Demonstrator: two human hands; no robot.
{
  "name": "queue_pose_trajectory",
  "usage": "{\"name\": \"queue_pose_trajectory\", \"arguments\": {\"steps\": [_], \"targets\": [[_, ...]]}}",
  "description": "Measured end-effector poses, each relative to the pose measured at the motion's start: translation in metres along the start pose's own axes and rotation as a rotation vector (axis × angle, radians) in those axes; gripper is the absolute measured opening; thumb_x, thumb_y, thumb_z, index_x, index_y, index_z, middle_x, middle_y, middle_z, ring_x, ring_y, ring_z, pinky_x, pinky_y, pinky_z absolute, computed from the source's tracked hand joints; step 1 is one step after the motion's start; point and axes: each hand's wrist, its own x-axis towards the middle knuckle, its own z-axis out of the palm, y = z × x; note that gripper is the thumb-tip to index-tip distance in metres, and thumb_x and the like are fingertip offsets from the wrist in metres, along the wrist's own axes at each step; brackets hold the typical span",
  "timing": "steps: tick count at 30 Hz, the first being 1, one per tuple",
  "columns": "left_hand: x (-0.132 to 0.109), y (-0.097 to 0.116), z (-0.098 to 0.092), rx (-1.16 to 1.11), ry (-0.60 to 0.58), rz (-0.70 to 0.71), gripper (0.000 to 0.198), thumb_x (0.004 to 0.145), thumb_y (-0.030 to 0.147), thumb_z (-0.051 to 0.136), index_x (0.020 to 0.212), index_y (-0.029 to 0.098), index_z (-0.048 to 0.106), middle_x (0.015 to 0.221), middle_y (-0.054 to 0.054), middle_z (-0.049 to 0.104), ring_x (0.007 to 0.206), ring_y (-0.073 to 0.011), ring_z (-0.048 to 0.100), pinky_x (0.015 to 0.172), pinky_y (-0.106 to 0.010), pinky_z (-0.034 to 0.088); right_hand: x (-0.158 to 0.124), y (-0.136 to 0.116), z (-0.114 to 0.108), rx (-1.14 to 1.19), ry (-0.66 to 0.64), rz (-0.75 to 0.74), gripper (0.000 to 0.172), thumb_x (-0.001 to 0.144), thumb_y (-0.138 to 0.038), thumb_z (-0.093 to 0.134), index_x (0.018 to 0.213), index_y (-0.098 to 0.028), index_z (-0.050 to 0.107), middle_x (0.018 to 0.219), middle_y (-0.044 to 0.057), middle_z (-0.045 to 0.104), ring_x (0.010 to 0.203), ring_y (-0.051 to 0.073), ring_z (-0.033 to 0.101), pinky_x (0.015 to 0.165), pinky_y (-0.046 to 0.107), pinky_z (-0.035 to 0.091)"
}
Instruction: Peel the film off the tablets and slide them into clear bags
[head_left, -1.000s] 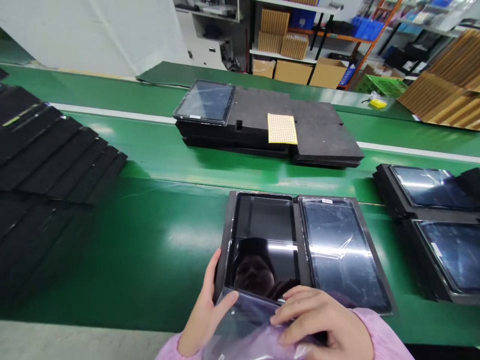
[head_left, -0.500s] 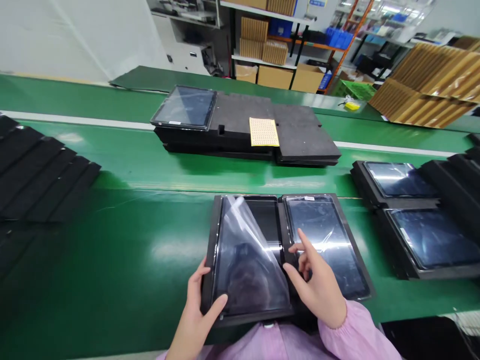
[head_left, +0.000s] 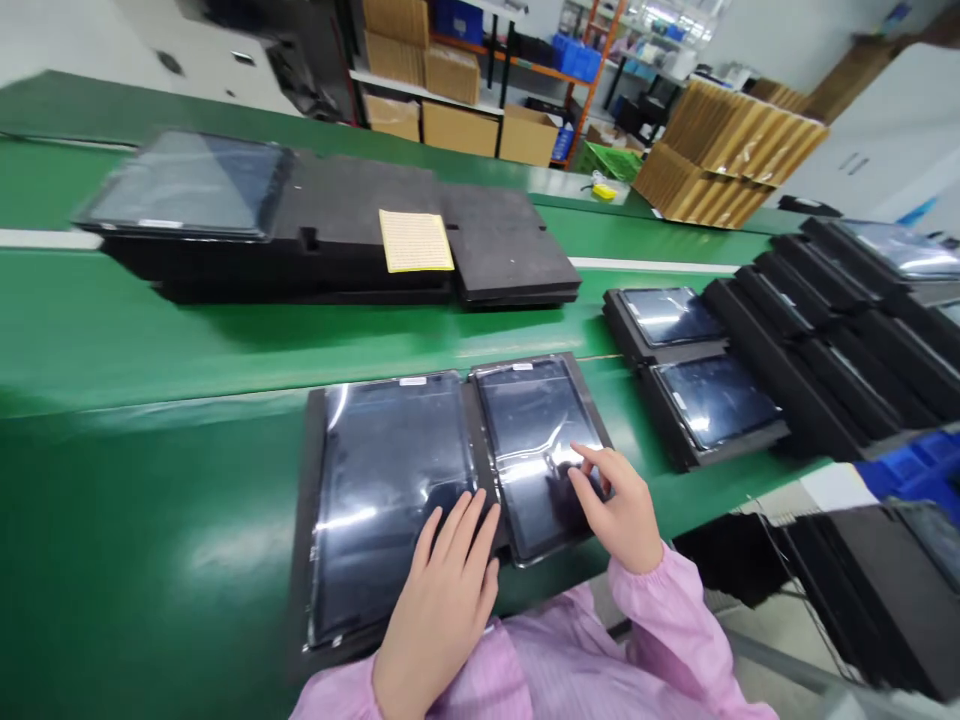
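Two dark glossy screens lie side by side in a black foam tray on the green bench: a left screen (head_left: 390, 470) and a right screen (head_left: 536, 460). Each has a small white label at its top edge, and clear film covers the left one. My left hand (head_left: 446, 580) rests palm down, fingers stretched, over the lower right corner of the left screen. Over the right screen's lower right part is my right hand (head_left: 615, 500), its index finger and thumb apart and the other fingers curled. Nothing shows between them.
Behind are black foam blocks (head_left: 510, 245) with another screen (head_left: 195, 185) and a yellow-edged label sheet (head_left: 415, 240). To the right stand two more trayed screens (head_left: 716, 400) and stacked black trays (head_left: 847, 330). Cardboard dividers (head_left: 727, 150) sit at the back.
The clear film, folded diagonally across the left screen before, now lies flat over it. My left hand moved from the tray's left edge onto the screen's right corner. The view has turned right.
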Motion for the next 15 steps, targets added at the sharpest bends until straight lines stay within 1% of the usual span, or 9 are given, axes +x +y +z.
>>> {"name": "queue_pose_trajectory", "arguments": {"steps": [2, 4, 7, 9, 12, 15], "targets": [[0.010, 0.006, 0.005, -0.013, -0.004, 0.067, 0.043, 0.097, 0.032, 0.038, 0.126, 0.010, 0.062, 0.127, -0.013, 0.069, 0.119, -0.0260, 0.059, 0.106, -0.041, 0.037, -0.004, 0.012, -0.011, -0.008, 0.031, 0.087, 0.022, 0.090, -0.022, 0.056, 0.105, -0.019, 0.071, 0.068, 0.000, 0.060, 0.053, 0.014, 0.046, 0.055, 0.028, 0.046], [0.016, 0.010, 0.007, -0.043, -0.011, 0.090, 0.045, 0.098, 0.039, 0.038, 0.126, 0.011, 0.062, 0.125, -0.015, 0.069, 0.114, -0.0267, 0.061, 0.099, -0.041, 0.043, -0.009, 0.024, -0.022, -0.011, 0.055, 0.152, 0.022, 0.089, -0.024, 0.057, 0.103, -0.018, 0.072, 0.066, -0.001, 0.059, 0.052, 0.013, 0.045, 0.053, 0.027, 0.045], [0.024, 0.014, 0.010, -0.072, -0.005, 0.086, 0.040, 0.099, 0.036, 0.038, 0.120, 0.016, 0.066, 0.120, -0.014, 0.070, 0.107, -0.0271, 0.063, 0.089, -0.040, 0.049, -0.019, 0.040, -0.033, -0.030, 0.083, 0.202, 0.022, 0.089, -0.024, 0.056, 0.102, -0.016, 0.072, 0.066, -0.001, 0.059, 0.050, 0.012, 0.044, 0.051, 0.026, 0.044], [0.027, 0.014, 0.013, -0.108, 0.000, 0.098, 0.038, 0.100, 0.034, 0.037, 0.114, 0.018, 0.068, 0.115, -0.012, 0.071, 0.102, -0.0260, 0.064, 0.086, -0.039, 0.051, -0.025, 0.049, -0.038, -0.042, 0.091, 0.225, 0.023, 0.090, -0.023, 0.055, 0.103, -0.015, 0.072, 0.066, 0.000, 0.060, 0.049, 0.012, 0.045, 0.049, 0.025, 0.044], [0.029, 0.011, 0.016, -0.193, -0.009, 0.132, 0.039, 0.101, 0.036, 0.036, 0.108, 0.018, 0.070, 0.110, -0.010, 0.072, 0.098, -0.0240, 0.066, 0.085, -0.038, 0.053, -0.030, 0.061, -0.042, -0.057, 0.080, 0.241, 0.024, 0.091, -0.023, 0.052, 0.104, -0.015, 0.071, 0.066, 0.000, 0.061, 0.049, 0.012, 0.046, 0.048, 0.025, 0.045], [0.031, 0.006, 0.017, -0.244, 0.005, 0.150, 0.040, 0.101, 0.038, 0.037, 0.107, 0.018, 0.071, 0.109, -0.010, 0.073, 0.098, -0.0237, 0.067, 0.084, -0.038, 0.054, -0.023, 0.071, -0.036, -0.066, 0.018, 0.215, 0.026, 0.092, -0.022, 0.050, 0.106, -0.016, 0.071, 0.070, 0.002, 0.064, 0.052, 0.014, 0.051, 0.054, 0.028, 0.051]]}}
